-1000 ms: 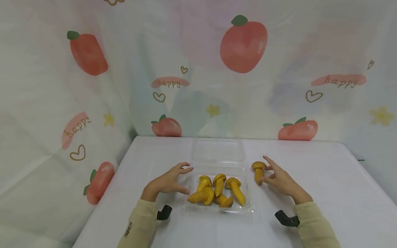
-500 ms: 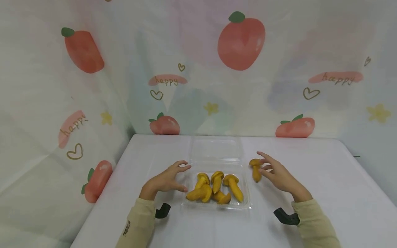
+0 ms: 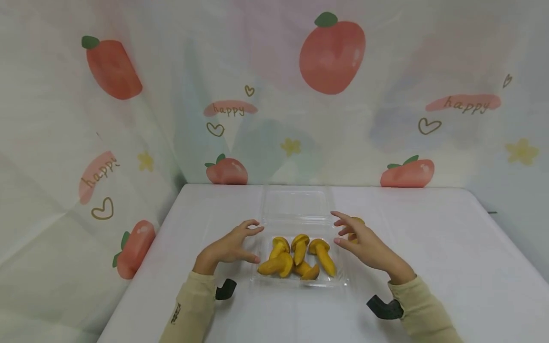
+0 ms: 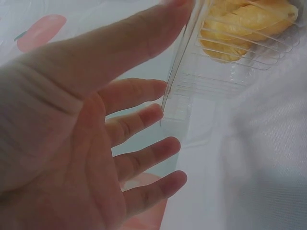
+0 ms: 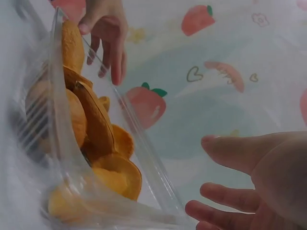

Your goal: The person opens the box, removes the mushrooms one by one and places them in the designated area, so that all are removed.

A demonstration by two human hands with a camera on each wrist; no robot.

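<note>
A clear plastic clamshell box lies with its lid folded back, and several yellow mushrooms are heaped inside it. My left hand is at the box's left side, fingers spread and thumb near the rim; in the left wrist view its fingertips come close to the box wall, and contact is hard to tell. On the right side, my right hand hovers by the box edge with loosely bent fingers and nothing in its grasp. Partly hidden behind it, one loose mushroom lies on the table.
A white-covered table carries the box. Fruit-printed cloth hangs behind and to the left of it. Each wrist bears a dark curved mount, such as the right mount.
My right hand has moved left from beside the loose mushroom toward the box, leaving the mushroom on the table. My left hand has stayed nearly in place. The head view has shifted slightly.
</note>
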